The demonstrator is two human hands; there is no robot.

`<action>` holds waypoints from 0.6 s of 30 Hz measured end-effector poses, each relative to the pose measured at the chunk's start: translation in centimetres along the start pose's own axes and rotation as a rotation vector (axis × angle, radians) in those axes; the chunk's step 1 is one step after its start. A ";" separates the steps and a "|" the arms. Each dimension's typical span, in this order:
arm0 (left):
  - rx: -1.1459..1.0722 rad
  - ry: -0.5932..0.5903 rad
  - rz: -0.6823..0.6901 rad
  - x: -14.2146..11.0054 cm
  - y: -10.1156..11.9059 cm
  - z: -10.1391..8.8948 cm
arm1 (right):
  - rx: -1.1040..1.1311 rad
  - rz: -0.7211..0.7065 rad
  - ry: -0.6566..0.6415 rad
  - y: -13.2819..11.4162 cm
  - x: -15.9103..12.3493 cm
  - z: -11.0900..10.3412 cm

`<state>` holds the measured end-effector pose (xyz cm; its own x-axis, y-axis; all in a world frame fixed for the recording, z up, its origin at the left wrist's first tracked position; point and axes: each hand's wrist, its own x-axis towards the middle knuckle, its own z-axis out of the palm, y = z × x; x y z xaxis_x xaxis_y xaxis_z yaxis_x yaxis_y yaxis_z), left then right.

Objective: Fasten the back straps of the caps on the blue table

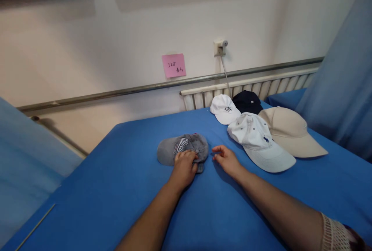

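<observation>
One grey cap (182,149) lies apart from the rest, near the middle of the blue table (122,181), and it looks only partly handled: crown squashed flat, white lettering up, brim pointing left. My left hand (183,167) presses down on its near edge, fingers curled over the fabric. My right hand (226,159) rests just beside it, loose and holding nothing. Four other caps wait toward the far right corner, untouched as far as I can judge: white (223,108), navy (248,101), pale polo-logo (258,142), beige (290,130).
</observation>
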<state>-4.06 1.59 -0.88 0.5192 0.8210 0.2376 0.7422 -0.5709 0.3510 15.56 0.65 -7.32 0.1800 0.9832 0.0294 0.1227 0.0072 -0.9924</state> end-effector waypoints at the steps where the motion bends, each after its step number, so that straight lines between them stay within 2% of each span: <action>1: 0.015 -0.013 -0.035 0.1 -0.3 0.1 | -0.002 0.000 0.007 0.0 0.0 0.0; 4: -0.011 -0.014 -0.120 0.2 -1.0 -0.1 | 0.001 0.010 0.016 0.3 0.1 0.1; 7: -0.196 -0.081 -0.131 0.4 -1.3 -0.7 | 0.008 -0.008 0.017 0.4 0.1 0.2; 12: -0.720 -0.323 -0.019 0.1 -0.8 -2.6 | -0.022 -0.116 0.053 0.3 0.2 0.0; 16: -0.850 -0.564 0.027 -0.4 0.0 -3.4 | -0.254 -0.286 0.004 -0.1 0.1 -0.8; 18: -0.888 -0.548 -0.006 -0.4 -0.1 -3.2 | -0.371 -0.318 -0.050 -0.5 0.0 -1.2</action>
<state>-5.69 1.28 1.89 0.8025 0.5819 -0.1318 0.2820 -0.1753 0.9433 16.66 0.48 -6.69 0.0316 0.9504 0.3096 0.5049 0.2521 -0.8256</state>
